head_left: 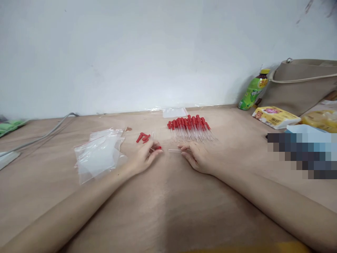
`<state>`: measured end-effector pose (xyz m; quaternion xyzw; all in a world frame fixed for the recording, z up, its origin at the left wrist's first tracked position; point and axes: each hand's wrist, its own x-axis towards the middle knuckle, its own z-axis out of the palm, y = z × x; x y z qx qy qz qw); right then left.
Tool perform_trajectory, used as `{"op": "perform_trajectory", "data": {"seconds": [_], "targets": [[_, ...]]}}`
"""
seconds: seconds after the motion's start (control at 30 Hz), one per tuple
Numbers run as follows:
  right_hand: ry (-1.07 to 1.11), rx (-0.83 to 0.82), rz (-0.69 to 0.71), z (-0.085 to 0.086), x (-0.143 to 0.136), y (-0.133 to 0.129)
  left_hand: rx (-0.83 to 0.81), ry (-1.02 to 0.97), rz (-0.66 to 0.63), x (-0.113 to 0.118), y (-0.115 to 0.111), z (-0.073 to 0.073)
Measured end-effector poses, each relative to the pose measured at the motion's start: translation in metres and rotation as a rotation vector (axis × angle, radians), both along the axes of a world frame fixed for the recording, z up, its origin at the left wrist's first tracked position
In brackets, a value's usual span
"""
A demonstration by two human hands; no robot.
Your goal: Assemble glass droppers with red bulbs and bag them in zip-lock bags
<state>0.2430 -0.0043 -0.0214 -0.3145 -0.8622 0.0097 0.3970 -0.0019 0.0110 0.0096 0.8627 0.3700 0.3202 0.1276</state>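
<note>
My left hand [149, 154] is closed on a red rubber bulb [159, 148], whose end pokes out past the fingertips. Facing it across a small gap, my right hand [196, 154] pinches a thin clear glass tube [173, 150] that points left. Several loose red bulbs [143, 137] lie just beyond my left hand, with a few clear tubes [155, 134] beside them. Behind my right hand rests a row of droppers [188, 126], clear tubes topped with red bulbs.
Clear zip bags [97, 154] are piled on the table [147, 211] at left, near a grey cable [56, 126]. Another bag [174, 112] lies by the wall. A green bottle [254, 90], yellow tissue pack [275, 117] and beige handbag [297, 88] stand at right.
</note>
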Motion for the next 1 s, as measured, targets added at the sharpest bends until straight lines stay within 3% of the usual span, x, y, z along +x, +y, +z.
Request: {"op": "perform_trajectory", "data": {"seconds": [0.17, 0.63, 1.0], "targets": [[-0.014, -0.030, 0.003, -0.003, 0.000, 0.000, -0.130, -0.041, -0.008, 0.006, -0.013, -0.017], [-0.079, 0.107, 0.097, -0.003, -0.003, 0.003, 0.053, -0.003, -0.066, 0.008, -0.015, -0.010], [-0.041, 0.104, 0.145, -0.002, -0.003, 0.002, -0.110, 0.006, -0.101, 0.007, -0.017, -0.012]]}}
